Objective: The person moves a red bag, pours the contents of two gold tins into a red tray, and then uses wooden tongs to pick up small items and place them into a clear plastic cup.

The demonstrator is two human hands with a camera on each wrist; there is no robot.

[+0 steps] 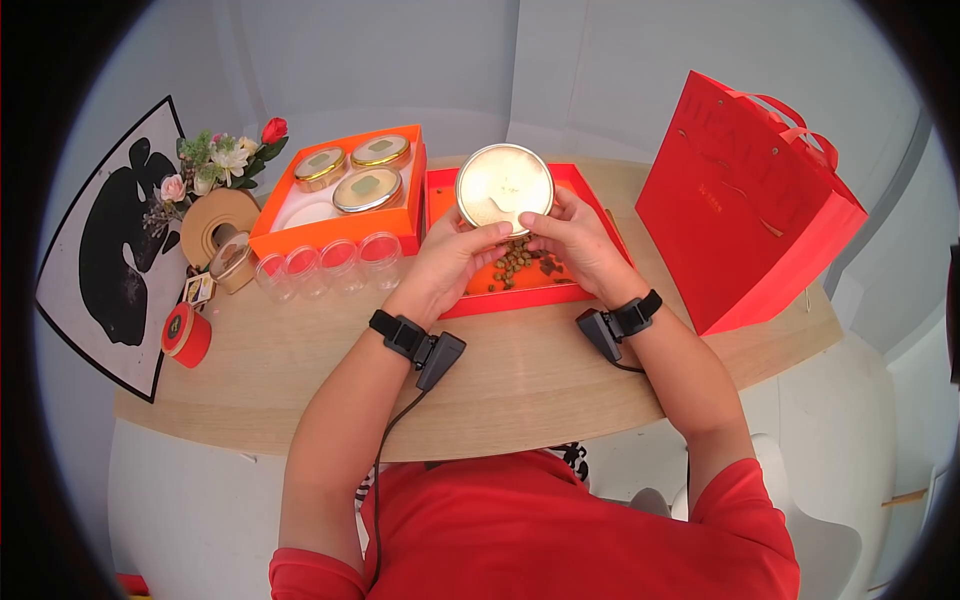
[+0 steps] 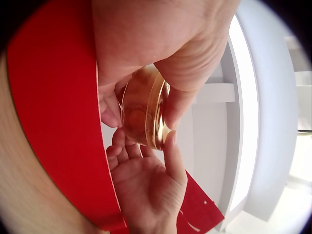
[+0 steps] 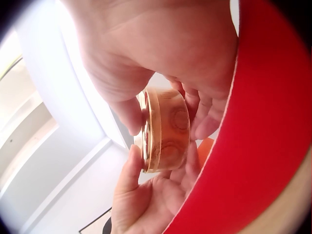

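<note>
Both hands grip a round clear jar (image 1: 505, 185) by its sides, its pale gold lid facing the head camera. My left hand (image 1: 450, 258) has its thumb on the near left edge of the lid, while my right hand (image 1: 582, 245) lays its thumb on the near right edge. In the left wrist view, fingers curl under the jar (image 2: 139, 109), whose wall is see-through below a shiny gold rim. The right wrist view shows the same jar (image 3: 168, 129) between both thumbs and fingers. Beneath the hands lies a red tray (image 1: 530, 298) with small greenish-brown pieces (image 1: 515, 262) and darker bits.
To the left, an orange box (image 1: 330, 234) holds three gold-lidded jars (image 1: 368, 190). Several clear cups (image 1: 340, 265) line its front. Flowers (image 1: 225, 160), a red round container (image 1: 186, 335) and a black-and-white picture (image 1: 115, 260) stand farther left. A tall red gift bag (image 1: 740, 210) stands at right.
</note>
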